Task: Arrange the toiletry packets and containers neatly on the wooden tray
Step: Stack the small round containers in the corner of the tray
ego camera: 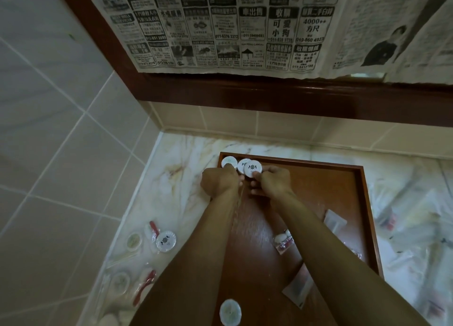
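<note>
Wooden tray (343, 203) lies on the marble counter (176, 178), below the newspaper (220, 26) taped over the mirror. Both hands work at the tray's far left corner.

Left hand (219, 182): fingers curled forward, tips on the round white packet (229, 162) in that corner. Whether it pinches the packet or only touches it, cannot tell; the fingertips are hidden behind the knuckles.

Right hand (274, 181): fingers curled, pinching the crested round packet (253, 168) at its near edge. This packet overlaps a third round packet (242, 164) between it and the corner one.

Further down the tray: a grey sachet (334, 220) near the right rim, a clear bag with red parts (284, 242) mid-tray, a long sachet (297, 291) and a pale round packet (230, 311) at the near end.

Left of the tray, on the counter: another crested round packet (166, 241), more clear-wrapped items.
</note>
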